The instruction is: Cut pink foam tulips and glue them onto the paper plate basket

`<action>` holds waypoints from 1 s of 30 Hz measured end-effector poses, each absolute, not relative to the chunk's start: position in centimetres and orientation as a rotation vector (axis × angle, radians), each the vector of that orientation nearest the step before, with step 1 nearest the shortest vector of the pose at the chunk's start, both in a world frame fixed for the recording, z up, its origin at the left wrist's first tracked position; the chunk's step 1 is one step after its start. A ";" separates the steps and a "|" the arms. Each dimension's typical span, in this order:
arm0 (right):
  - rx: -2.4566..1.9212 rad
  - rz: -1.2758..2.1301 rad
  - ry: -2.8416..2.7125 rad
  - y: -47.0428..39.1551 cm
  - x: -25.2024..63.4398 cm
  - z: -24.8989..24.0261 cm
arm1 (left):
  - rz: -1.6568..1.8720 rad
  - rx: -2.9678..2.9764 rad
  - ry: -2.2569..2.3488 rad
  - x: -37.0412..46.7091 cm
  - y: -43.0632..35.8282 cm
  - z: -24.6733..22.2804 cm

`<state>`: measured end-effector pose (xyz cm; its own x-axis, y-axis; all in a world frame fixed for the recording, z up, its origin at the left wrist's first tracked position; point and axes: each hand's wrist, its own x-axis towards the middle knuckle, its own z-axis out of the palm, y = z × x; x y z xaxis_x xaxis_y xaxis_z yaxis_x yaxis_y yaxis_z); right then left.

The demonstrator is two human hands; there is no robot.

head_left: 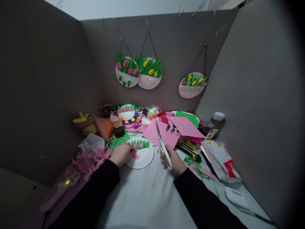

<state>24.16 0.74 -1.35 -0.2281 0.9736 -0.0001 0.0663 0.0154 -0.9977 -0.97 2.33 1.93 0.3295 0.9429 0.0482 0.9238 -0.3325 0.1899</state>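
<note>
My right hand [174, 159] is closed round white-handled scissors [162, 144], whose blades point up and away over a pink sheet [152, 133] with several oval holes. At the left rim of a white paper plate [143, 160], my left hand [122, 154] has its fingers bent together; whatever they may hold is too small to make out. The plate lies flat and bears green paper grass [145, 145] with pink ovals among the blades. Another pink piece [136, 156] rests lower on the plate, near my left fingertips.
Pink cut-out scraps [89, 162] and a glue gun [60, 190] with a green light lie left. A yellow-black cutter [189, 151], green scraps [202, 171] and a white packet [220, 160] are right. Decorated plates [149, 82] hang on the grey back panel.
</note>
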 end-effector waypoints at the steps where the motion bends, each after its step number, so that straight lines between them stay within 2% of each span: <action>1: -1.138 1.345 -1.418 0.7 24.1 -1.2 | 0.218 2.461 1.738 -0.9 2.4 1.9; 7: -1.145 1.254 -1.349 1.2 24.6 -1.1 | 0.232 2.635 1.721 -0.4 1.3 2.7; 10: -1.266 0.928 -1.206 2.0 25.6 -1.4 | 0.147 2.739 1.581 0.0 0.2 3.2; 13: -1.406 0.562 -1.022 2.9 27.0 -1.7 | 0.259 2.656 1.536 0.5 -0.4 3.7; 18: -1.599 0.362 -0.992 4.1 28.6 -2.1 | 0.544 2.388 1.450 2.3 0.4 4.5; 21: -1.670 0.362 -1.044 4.8 28.4 -3.0 | 0.740 2.054 1.365 4.4 1.1 4.6; 25: -1.583 0.422 -1.091 5.6 27.1 -3.5 | 0.905 1.077 1.197 7.7 0.7 3.6; 30: -1.149 0.503 -0.974 4.2 25.9 -1.5 | 0.761 0.444 0.874 10.5 -1.0 2.1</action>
